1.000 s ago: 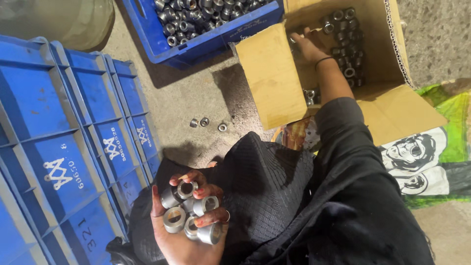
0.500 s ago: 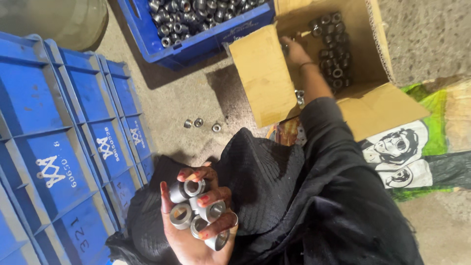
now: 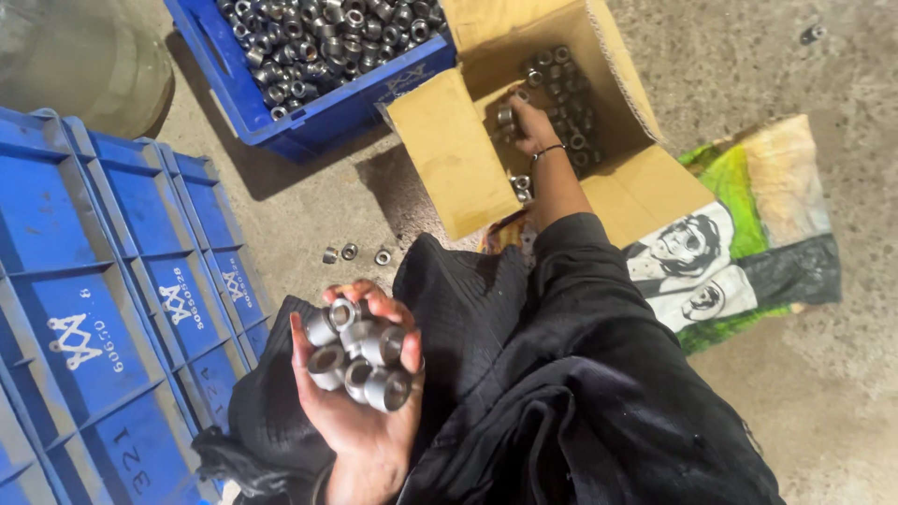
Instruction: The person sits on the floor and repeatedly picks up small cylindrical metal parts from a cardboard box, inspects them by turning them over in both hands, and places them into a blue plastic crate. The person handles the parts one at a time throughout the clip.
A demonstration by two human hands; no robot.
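The left hand, fingers curled, still cups a pile of metal rings well short of the cardboard box, while the right hand has pushed deeper into that box, fingers pinching another ring.

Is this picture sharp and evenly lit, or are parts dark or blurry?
Head view: fairly sharp in the middle, where the metal rings in the left hand catch bright glints; the dark clothing shows little detail; the cardboard box casts a shadow on the floor; the right hand inside it is dimmer.
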